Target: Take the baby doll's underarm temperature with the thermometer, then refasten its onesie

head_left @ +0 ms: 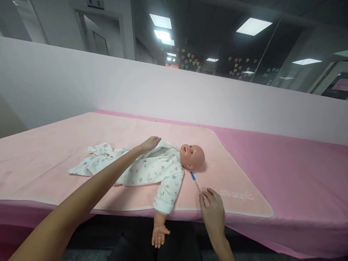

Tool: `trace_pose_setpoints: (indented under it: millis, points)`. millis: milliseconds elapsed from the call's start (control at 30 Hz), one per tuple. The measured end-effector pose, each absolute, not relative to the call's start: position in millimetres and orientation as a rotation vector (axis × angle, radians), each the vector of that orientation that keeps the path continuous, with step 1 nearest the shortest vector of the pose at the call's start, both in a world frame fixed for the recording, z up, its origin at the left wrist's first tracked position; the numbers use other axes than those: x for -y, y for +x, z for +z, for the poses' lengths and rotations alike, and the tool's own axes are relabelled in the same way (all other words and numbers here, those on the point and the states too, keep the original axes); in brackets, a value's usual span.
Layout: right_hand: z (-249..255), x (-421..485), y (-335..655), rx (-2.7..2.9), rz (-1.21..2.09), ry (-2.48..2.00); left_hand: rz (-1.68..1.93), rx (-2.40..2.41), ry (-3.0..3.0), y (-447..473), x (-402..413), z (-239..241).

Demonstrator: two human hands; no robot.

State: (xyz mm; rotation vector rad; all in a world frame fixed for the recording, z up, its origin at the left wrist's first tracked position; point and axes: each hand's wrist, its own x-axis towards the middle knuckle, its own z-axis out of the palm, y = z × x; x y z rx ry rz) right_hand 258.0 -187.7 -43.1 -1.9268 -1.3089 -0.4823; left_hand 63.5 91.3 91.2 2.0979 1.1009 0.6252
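A baby doll (pixel 192 156) in a white printed sleepsuit (pixel 152 170) lies on its back on a light pink blanket (pixel 81 137), head to the right. One doll arm hangs over the near edge, its hand (pixel 159 235) in the air. My left hand (pixel 151 143) reaches across the doll's chest and grips the far flap of the sleepsuit. My right hand (pixel 213 210) pinches the near end of a thin thermometer (pixel 195 182) with a blue tip, which points toward the doll's neck and shoulder.
The blanket covers a table with a darker pink sheet (pixel 293 170) that runs off to the right. A pale partition wall (pixel 174 94) stands behind it, with glass and ceiling lights above. The table's near edge is at my waist.
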Motion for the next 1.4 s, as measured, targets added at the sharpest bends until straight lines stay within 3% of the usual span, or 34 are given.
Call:
trace_pose_setpoints:
  millis: [233,467,667,967,1400]
  points:
    - [-27.2,187.3,262.0,1.329,-0.413,-2.1,0.008,-0.876,2.065,53.7,-140.4,130.8]
    - [53.2,177.2,253.3,1.334,-0.409,-2.117,-0.198,-1.046,2.258,71.3,-152.2,161.2]
    - [107.4,99.0,224.9,1.502,-0.302,-2.02,-0.224,-0.994,2.296,84.5,-141.9,174.5]
    - [115.4,-9.3,206.9,1.672,-0.056,-2.219,-0.216,-0.922,2.237,79.4,-136.4,169.5]
    - [108.2,-33.3,198.7,1.77,-0.041,-2.271,-0.212,-0.825,2.357,78.3,-130.1,161.8]
